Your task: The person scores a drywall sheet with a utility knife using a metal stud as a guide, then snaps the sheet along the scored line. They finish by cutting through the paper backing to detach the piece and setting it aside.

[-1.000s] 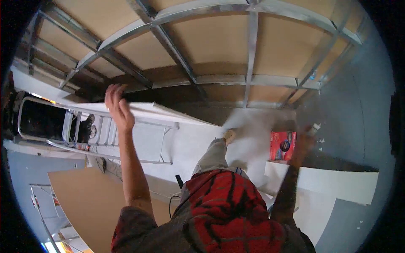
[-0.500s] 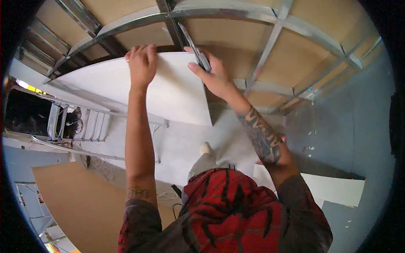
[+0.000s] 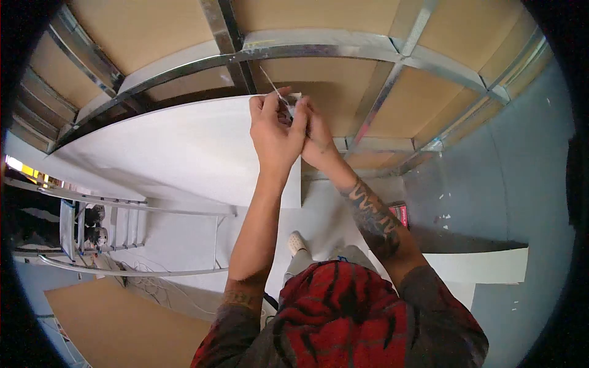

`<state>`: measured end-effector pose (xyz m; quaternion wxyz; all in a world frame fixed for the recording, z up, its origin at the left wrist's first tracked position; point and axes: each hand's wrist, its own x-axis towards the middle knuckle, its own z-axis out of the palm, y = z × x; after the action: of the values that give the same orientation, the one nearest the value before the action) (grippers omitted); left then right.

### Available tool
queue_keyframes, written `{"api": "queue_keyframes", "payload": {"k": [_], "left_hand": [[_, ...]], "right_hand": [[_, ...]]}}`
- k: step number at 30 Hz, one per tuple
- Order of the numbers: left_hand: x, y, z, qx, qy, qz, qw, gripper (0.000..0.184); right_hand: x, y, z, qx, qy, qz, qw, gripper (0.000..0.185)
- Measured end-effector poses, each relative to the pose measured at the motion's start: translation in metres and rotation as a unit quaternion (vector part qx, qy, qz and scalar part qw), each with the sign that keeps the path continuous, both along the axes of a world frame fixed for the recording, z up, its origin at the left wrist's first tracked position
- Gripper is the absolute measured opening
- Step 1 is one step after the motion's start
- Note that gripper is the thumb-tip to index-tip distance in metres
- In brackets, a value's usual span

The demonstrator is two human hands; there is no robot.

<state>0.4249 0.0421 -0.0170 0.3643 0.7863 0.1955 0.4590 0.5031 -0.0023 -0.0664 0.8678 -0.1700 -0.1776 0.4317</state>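
Observation:
A utility knife with a long thin blade pointing up and away is between my two hands, at the top right corner of a white board. My right hand is closed round the handle, mostly hidden behind the left one. Curled about the knife from the left side, the fingers and thumb of my left hand meet the right hand. The board's long top edge runs left along a metal stud frame.
Brown panels back the frame. A metal stepladder lies at left, with a person's dark clothing beyond it. Cables and a brown sheet are at lower left. A white offcut rests by the grey wall.
My left hand has left the middle of the board's top edge and moved right to the knife beside my right hand. The view has shifted slightly.

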Motion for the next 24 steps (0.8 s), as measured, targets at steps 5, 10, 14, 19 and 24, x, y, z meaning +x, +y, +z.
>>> {"api": "queue_keyframes", "payload": {"k": [5, 10, 14, 19, 24], "left_hand": [[0.004, 0.009, -0.028, -0.068, -0.117, -0.018, 0.991, 0.028], [-0.008, -0.002, -0.034, -0.293, -0.245, -0.118, 0.917, 0.038], [-0.012, -0.024, -0.048, -0.191, -0.126, 0.061, 0.972, 0.033], [0.014, -0.055, -0.071, 0.057, 0.014, 0.26, 0.964, 0.064], [0.033, -0.089, -0.144, 0.114, 0.109, 0.363, 0.918, 0.095]], "right_hand": [[0.011, -0.025, 0.012, -0.202, -0.63, -0.275, 0.698, 0.035], [0.035, -0.043, 0.019, -0.157, -0.621, -0.154, 0.752, 0.036], [0.068, -0.062, -0.006, -0.114, -0.575, -0.083, 0.806, 0.021], [0.103, -0.053, -0.162, -0.233, -0.544, 0.05, 0.805, 0.018], [0.105, -0.11, -0.299, -0.308, -0.58, 0.153, 0.738, 0.025]]}}
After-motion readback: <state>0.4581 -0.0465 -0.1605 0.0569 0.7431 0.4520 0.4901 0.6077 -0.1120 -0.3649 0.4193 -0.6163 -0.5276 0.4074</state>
